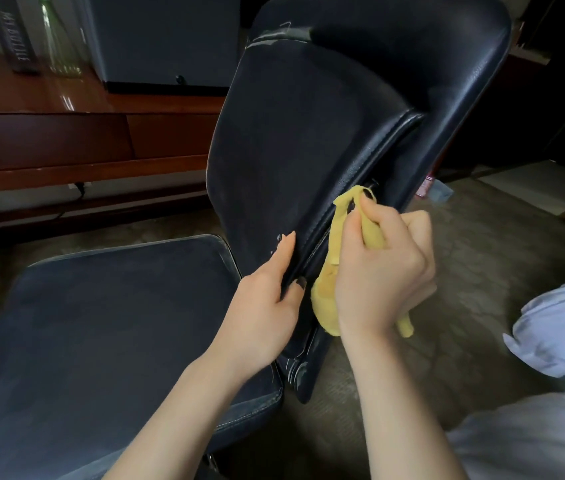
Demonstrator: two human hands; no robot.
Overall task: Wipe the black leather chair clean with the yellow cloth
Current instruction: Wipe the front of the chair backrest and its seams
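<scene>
Left hand grips the black leather chair backrest edge (thumb curled around). Right hand pinches the yellow cloth against the seam.

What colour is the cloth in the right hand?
Yellow: the cloth, gripped by the right hand against the chair, shows plainly in the head view.
</scene>
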